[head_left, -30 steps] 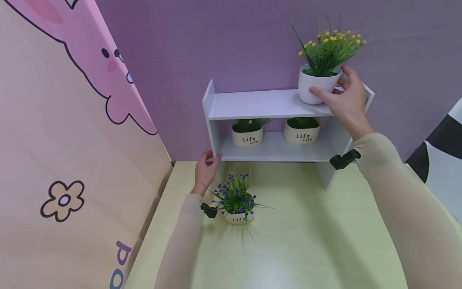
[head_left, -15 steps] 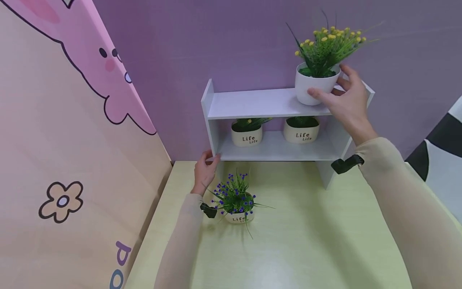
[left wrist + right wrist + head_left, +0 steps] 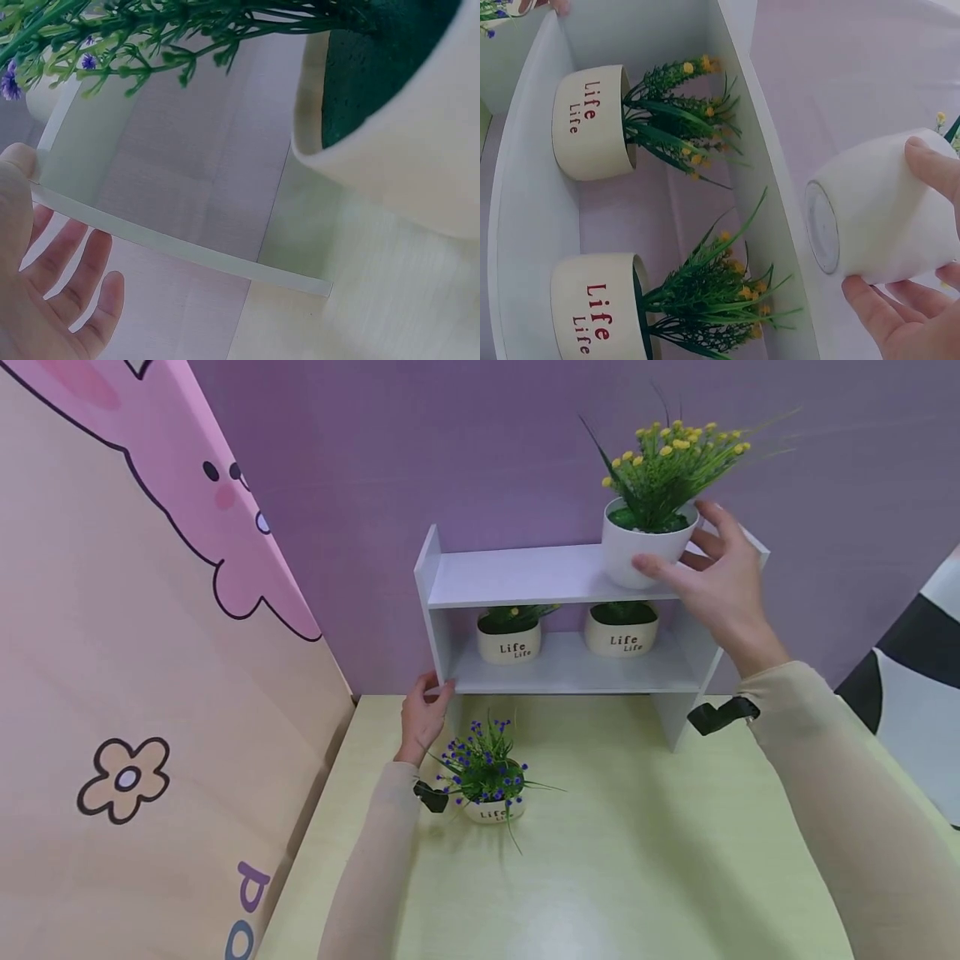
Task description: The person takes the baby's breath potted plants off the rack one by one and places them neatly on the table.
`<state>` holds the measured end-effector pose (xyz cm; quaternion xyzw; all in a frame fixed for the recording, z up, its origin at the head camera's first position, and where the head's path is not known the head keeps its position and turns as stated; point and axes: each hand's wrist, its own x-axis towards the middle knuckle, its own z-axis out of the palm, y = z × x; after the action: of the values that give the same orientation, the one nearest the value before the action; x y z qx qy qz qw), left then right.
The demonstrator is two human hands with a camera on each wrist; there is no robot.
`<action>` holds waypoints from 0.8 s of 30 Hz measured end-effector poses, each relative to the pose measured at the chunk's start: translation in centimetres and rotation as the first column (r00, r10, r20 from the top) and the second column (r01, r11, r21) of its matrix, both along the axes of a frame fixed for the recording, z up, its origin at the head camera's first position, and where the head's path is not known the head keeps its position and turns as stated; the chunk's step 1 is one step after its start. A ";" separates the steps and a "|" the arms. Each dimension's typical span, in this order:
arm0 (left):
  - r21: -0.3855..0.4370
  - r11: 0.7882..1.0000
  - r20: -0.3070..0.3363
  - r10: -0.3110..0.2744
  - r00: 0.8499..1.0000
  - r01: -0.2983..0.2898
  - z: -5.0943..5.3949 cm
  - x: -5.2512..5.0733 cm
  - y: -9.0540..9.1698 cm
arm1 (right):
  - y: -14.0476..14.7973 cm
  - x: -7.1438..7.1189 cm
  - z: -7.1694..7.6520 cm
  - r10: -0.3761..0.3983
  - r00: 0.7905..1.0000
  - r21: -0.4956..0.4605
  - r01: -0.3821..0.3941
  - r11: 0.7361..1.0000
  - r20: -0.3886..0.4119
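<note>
My right hand (image 3: 723, 581) grips a white flowerpot (image 3: 641, 552) with green leaves and small yellow flowers, thumb at the front and fingers round the right side. The pot is over the right part of the upper board of a white two-tier shelf (image 3: 517, 577). Its round base (image 3: 825, 225) shows in the right wrist view, off the board. My left hand (image 3: 422, 720) holds the lower left edge of the shelf's side panel (image 3: 172, 244), thumb on one face and fingers on the other. Close by on the table stands a cream "Life" pot (image 3: 495, 812) with blue-purple flowers.
Two cream "Life" pots with yellow flowers, the left one (image 3: 510, 647) and the right one (image 3: 622, 635), stand on the lower board. A purple wall (image 3: 337, 527) is behind the shelf. A patterned panel (image 3: 187, 693) borders the pale table (image 3: 600, 860) on the left.
The white flowerpot in my right hand has shifted slightly left and a little lower in the head view. My left hand keeps its hold on the shelf. The head view has shifted slightly.
</note>
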<state>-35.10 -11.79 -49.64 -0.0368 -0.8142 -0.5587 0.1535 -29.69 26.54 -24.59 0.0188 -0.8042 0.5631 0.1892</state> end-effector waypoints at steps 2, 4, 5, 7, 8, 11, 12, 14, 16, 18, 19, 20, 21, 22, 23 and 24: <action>0.002 1.000 0.000 0.001 1.000 -0.001 0.0 0.0 0.0 | -0.1 0.2 -0.2 0.015 1.000 0.009 -0.015 1.000 -0.011; 0.006 1.000 -0.002 -0.003 1.000 0.003 0.0 0.1 0.0 | -0.3 0.4 -0.4 0.029 0.999 0.019 -0.029 0.999 -0.026; 0.006 1.000 0.000 -0.003 1.000 0.003 0.0 0.1 0.0 | -0.3 0.5 -0.5 0.034 0.999 0.024 -0.033 0.999 -0.032; 0.008 1.000 0.001 -0.004 1.000 0.004 0.0 0.1 0.0 | -0.4 0.7 -0.6 0.048 0.998 0.029 -0.047 0.998 -0.046; 0.008 1.000 0.001 -0.004 1.000 0.004 0.0 0.1 0.0 | -0.5 0.8 -0.7 0.053 0.998 0.029 -0.052 0.998 -0.046; 0.008 1.000 0.006 -0.004 1.000 0.004 0.1 0.1 0.0 | -0.6 1.2 -0.6 0.061 0.997 0.027 -0.059 0.998 -0.041; 0.009 1.000 0.007 -0.005 1.000 0.005 0.1 0.1 0.0 | -0.7 1.3 -0.6 0.061 0.997 0.025 -0.060 0.998 -0.037; 0.005 1.000 0.007 -0.005 1.000 0.005 0.1 0.1 0.0 | -0.7 1.6 -0.7 0.060 0.998 0.025 -0.060 0.998 -0.030; 0.003 1.000 0.006 -0.006 1.000 0.006 0.1 0.0 0.0 | -0.8 1.9 -0.8 0.059 0.998 0.033 -0.058 0.998 -0.026; 0.003 1.000 0.005 -0.006 1.000 0.006 0.1 0.0 0.0 | -0.8 2.1 -1.0 0.056 0.998 0.053 -0.055 0.997 -0.021; 0.003 1.000 0.005 -0.006 1.000 0.006 0.1 0.0 0.0 | -0.9 2.3 -1.0 0.055 0.998 0.063 -0.054 0.997 -0.019; 0.004 1.000 0.005 -0.006 1.000 0.006 0.1 0.0 0.0 | -0.9 2.5 -1.1 0.056 0.998 0.071 -0.054 0.996 -0.015; 0.005 1.000 0.005 -0.004 1.000 0.004 0.0 0.0 0.0 | -0.9 2.6 -1.2 0.056 0.998 0.078 -0.055 0.995 -0.013; 0.005 1.000 0.005 -0.003 1.000 0.003 0.0 0.0 0.0 | -1.0 2.8 -1.3 0.056 0.998 0.086 -0.055 0.995 -0.009; 0.007 1.000 0.005 -0.002 1.000 0.002 0.0 0.0 0.0 | -1.0 3.0 -1.4 0.055 0.998 0.094 -0.054 0.994 -0.007; 0.007 1.000 0.005 -0.001 1.000 0.001 -0.1 0.0 0.0 | -1.1 3.1 -1.5 0.055 0.998 0.098 -0.054 0.994 -0.005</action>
<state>-35.08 -11.81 -49.70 -0.0354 -0.8125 -0.5619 0.1512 -26.58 25.46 -26.11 0.0522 -0.8293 0.5280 0.1756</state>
